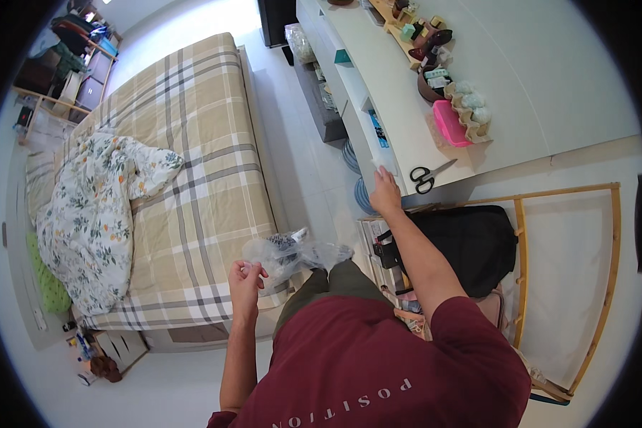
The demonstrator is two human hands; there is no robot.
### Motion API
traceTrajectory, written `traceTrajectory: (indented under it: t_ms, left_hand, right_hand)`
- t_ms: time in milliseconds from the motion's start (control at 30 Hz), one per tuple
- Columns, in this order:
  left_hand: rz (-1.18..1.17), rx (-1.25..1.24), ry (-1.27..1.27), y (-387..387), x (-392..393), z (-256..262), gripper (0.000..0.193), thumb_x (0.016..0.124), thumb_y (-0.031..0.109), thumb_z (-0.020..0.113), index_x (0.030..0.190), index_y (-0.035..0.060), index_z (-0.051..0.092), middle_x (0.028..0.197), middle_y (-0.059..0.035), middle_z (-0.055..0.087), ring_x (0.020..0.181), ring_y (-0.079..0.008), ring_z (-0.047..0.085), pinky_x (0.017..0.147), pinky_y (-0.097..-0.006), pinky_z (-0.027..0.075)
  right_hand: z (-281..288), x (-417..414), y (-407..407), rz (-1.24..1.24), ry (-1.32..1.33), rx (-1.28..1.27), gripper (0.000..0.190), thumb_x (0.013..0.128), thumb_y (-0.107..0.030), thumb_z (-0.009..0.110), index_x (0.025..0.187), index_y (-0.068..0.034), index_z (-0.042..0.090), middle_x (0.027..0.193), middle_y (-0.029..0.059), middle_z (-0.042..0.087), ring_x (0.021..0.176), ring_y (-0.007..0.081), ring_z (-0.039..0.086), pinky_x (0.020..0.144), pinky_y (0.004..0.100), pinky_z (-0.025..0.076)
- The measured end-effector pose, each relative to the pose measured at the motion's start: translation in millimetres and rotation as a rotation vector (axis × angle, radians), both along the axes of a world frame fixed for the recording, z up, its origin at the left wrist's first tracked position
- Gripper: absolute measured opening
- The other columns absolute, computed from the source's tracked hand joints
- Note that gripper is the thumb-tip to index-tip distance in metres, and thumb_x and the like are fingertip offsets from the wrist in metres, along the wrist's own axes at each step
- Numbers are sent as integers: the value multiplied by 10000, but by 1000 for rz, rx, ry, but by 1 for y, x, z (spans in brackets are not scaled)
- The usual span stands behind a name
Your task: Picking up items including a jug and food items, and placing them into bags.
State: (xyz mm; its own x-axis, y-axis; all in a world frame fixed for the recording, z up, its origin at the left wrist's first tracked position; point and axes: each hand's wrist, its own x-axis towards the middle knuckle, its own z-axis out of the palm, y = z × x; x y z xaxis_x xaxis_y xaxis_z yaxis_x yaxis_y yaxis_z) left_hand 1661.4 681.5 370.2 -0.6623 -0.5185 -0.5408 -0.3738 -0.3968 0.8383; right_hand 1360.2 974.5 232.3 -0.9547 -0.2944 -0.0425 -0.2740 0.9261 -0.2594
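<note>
With its fingers curled and thumb drawn in, my left hand (247, 283) is raised by the bed's near corner. A crumpled clear plastic bag (283, 257) with dark printing shows right behind those fingers; whether they grip it cannot be made out. My right hand (387, 191) reaches forward to the front end of the white cabinet (401, 123). Its fingertips are at a pale translucent item (386, 160) in an open compartment, and the hand's back hides the contact. Black-handled scissors (429, 176) lie on the cabinet top, just right of this hand.
A plaid-covered bed (203, 160) with a floral quilt (96, 214) fills the left side. A pink container (451, 123) and an egg carton (473, 115) stand farther along the cabinet. At right, a black bag (460, 251) hangs by a wooden rack (521, 267). Blue coils (361, 195) sit below the cabinet.
</note>
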Motion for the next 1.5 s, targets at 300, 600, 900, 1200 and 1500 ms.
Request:
traceTrajectory:
  t_ms: [300,600,900,1200,1500]
  left_hand:
    - [0,-41,-33,-9,-82,8,130,926,66,611,940,72,482,708,-57,628,525,-59,460,490,-197,346]
    - [40,-131,3,-26,-155,14,118,923,69,614,941,78,498,717,-50,626,521,-52,450,491,-202,337]
    - [146,-199,-31,-54,-204,21,144,920,69,615,957,81,476,732,-38,620,536,-48,424,494,-202,319]
    - [48,-178,60,-103,-268,22,141,922,71,623,948,81,485,741,-52,619,530,-57,456,477,-202,330]
    - [-95,-79,192,-155,-365,27,149,931,87,625,965,93,480,714,-50,628,503,-61,463,447,-197,340]
  right_hand:
    - [48,-11,-23,-494,-335,-1206,316,877,-19,659,1177,23,569,1010,87,659,901,131,631,795,245,497]
    - [132,-67,34,-427,56,-871,163,848,-72,731,965,2,644,834,42,628,700,104,543,639,267,453]
    - [150,-119,52,-82,331,-379,225,890,-112,673,775,27,539,724,161,514,642,348,499,588,416,405]
    - [145,-145,14,-49,364,-221,193,807,3,594,994,-28,630,972,137,587,935,339,584,790,435,480]
    - [123,-147,-19,-297,157,-70,361,779,-151,654,1119,-35,612,1168,145,572,1069,355,564,880,445,474]
